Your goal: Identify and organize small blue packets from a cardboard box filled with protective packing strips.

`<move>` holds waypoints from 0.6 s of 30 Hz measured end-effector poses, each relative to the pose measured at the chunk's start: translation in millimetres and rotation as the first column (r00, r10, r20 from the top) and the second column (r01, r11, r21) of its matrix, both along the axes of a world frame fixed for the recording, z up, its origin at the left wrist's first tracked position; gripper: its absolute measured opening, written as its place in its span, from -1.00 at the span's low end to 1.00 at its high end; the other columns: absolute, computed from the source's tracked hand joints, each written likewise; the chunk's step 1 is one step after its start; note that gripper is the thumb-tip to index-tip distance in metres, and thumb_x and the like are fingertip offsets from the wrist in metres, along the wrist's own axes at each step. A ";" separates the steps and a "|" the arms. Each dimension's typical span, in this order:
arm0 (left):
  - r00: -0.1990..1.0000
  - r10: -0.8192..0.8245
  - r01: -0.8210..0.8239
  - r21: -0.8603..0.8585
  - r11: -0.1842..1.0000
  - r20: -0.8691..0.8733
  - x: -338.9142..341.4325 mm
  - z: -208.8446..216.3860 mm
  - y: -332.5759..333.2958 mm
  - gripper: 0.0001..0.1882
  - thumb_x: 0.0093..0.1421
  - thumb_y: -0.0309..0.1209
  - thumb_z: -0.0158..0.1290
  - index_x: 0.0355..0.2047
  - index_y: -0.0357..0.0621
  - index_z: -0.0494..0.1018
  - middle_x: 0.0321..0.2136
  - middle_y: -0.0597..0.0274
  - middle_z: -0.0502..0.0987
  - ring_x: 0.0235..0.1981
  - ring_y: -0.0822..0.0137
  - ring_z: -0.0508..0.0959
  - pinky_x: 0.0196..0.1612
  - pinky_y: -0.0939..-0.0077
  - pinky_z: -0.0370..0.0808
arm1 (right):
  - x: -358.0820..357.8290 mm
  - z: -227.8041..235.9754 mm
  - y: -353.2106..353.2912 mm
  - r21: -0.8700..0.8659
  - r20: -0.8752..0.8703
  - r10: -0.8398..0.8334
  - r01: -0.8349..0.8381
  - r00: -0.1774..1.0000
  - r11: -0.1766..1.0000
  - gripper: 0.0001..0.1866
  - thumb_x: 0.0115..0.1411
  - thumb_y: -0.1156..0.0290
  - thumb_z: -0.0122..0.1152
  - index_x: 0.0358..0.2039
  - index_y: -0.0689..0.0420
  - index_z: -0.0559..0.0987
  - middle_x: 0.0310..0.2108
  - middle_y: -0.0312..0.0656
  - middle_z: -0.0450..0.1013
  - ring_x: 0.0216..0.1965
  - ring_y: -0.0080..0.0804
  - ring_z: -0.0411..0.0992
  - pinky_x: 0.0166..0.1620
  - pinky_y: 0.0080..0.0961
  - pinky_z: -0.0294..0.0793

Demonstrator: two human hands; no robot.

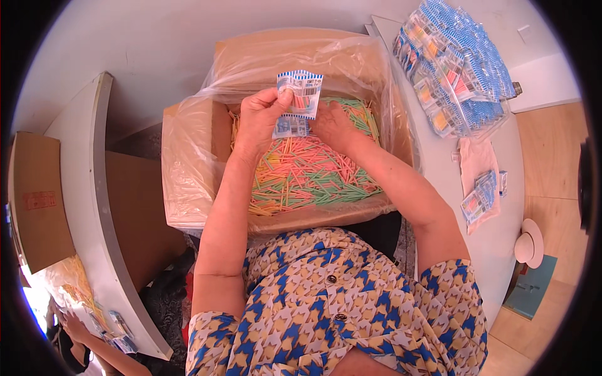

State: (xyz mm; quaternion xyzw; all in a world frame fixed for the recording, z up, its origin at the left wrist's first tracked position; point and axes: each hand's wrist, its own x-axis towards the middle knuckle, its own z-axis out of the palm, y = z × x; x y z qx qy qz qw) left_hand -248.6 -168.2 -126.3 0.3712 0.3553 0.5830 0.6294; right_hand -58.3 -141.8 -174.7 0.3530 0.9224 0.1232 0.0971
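My left hand (258, 119) is closed, its thumb pinching a small clear packet (301, 94) with blue-striped edges and pink and pale sticks showing inside. Just below it, a second packet (291, 128) shows; whether the left hand also holds it or it lies on the sticks, I cannot tell. My right hand (335, 128) reaches in beside the packet, low over the loose sticks (313, 172). Its fingers are bent together, their tips partly hidden, and what they grip cannot be made out. The thin pink, green and yellow sticks fill a plastic-lined cardboard box (295, 220).
On the white table (439, 169) at right, a clear bin (464, 106) overflows with striped packets. More packets (481, 197) lie on a pink cloth (471, 163). Another table (94, 188) stands at left, with a cardboard box (37, 194) and another person's hands (75, 326) beyond it.
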 end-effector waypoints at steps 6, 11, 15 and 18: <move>0.999 0.011 -0.010 0.016 1.000 -0.033 1.4 0.1 3.2 -0.84 0.22 -0.39 0.09 -0.37 -0.23 0.59 -0.47 0.35 0.58 -0.46 0.58 0.49 -0.37 0.63 0.47 | 19.1 32.9 -4.6 0.053 0.130 -0.050 0.043 0.990 0.998 -0.79 0.08 0.38 0.08 -0.25 0.07 0.55 -0.29 -0.29 0.43 -0.09 -0.36 0.29 -0.12 -0.30 0.17; 0.996 -0.072 0.068 -0.077 0.995 -0.046 -1.6 5.2 -2.8 -0.82 0.22 -0.39 0.06 -0.34 -0.25 0.58 -0.47 0.33 0.58 -0.47 0.57 0.51 -0.38 0.62 0.49 | 41.6 58.9 0.4 -0.110 -0.202 -0.302 0.285 0.932 0.952 -0.84 0.14 0.38 0.03 -0.30 0.15 0.48 -0.38 -0.21 0.45 -0.22 -0.27 0.38 -0.21 -0.26 0.24; 0.995 -0.089 0.085 -0.073 0.994 -0.047 0.8 4.3 -2.8 -0.81 0.23 -0.39 0.05 -0.31 -0.27 0.57 -0.45 0.30 0.59 -0.47 0.55 0.52 -0.39 0.59 0.50 | 54.3 49.9 2.5 -0.810 -0.402 -0.734 0.161 0.547 0.564 -0.82 0.23 0.38 -0.04 -0.31 0.25 0.38 -0.46 -0.09 0.47 -0.46 -0.22 0.50 -0.45 -0.21 0.42; 0.996 -0.085 0.083 -0.085 0.993 -0.020 0.0 5.4 -3.3 -0.81 0.23 -0.39 0.05 -0.30 -0.26 0.57 -0.44 0.30 0.59 -0.47 0.55 0.53 -0.38 0.58 0.50 | 46.3 37.3 -6.3 -0.971 -0.204 -0.945 -0.175 0.256 0.162 -0.81 0.28 0.37 -0.10 -0.27 0.26 0.36 -0.47 -0.08 0.47 -0.50 -0.27 0.52 -0.48 -0.28 0.54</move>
